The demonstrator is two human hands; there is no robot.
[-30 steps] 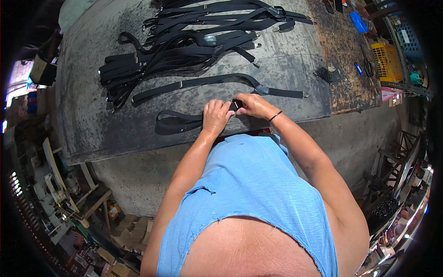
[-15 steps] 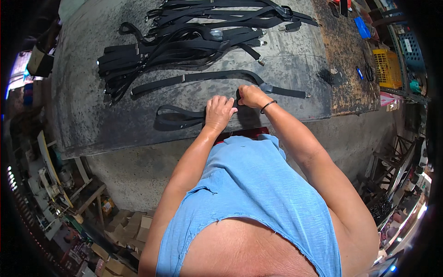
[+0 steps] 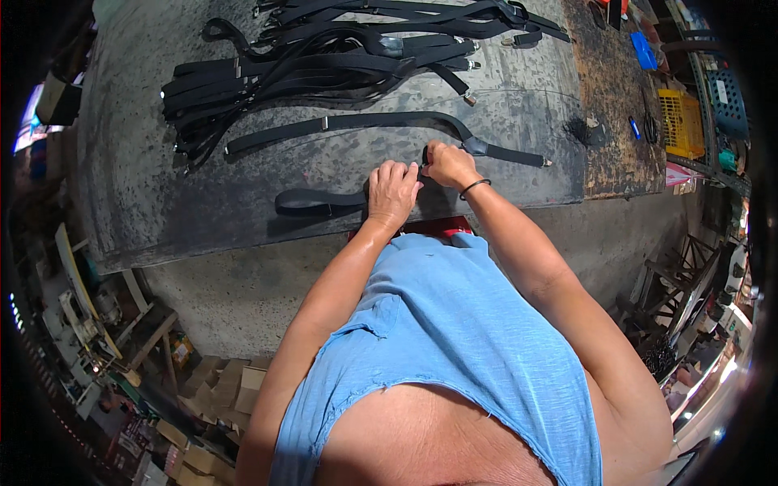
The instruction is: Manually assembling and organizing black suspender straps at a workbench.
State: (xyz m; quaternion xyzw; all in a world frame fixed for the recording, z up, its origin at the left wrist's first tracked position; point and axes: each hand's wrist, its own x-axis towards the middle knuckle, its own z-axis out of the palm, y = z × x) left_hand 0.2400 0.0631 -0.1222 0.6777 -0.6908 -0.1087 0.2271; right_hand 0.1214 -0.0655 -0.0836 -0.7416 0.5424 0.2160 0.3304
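A pair of black elastic suspenders lies across the dark tabletop before me, with a metal slider on its long strap and a clip at its right end. Closer to the table's near edge, a looped black strap runs under my left hand, whose fingers press down over it. My right hand, wearing a thin dark wristband, is closed just to the right, pinching a dark piece of strap at its fingertips. The strap between the hands is mostly covered by my fingers.
Beyond the hands lies a thick pile of black suspenders with metal clips. On the worn brown board at right are a blue object and a blue pen. A yellow crate stands past it. Cardboard boxes sit below left.
The strap loop left of my left hand has drawn flatter and narrower. My right hand has risen slightly, with dark strap now showing at its fingertips. The view has shifted a little.
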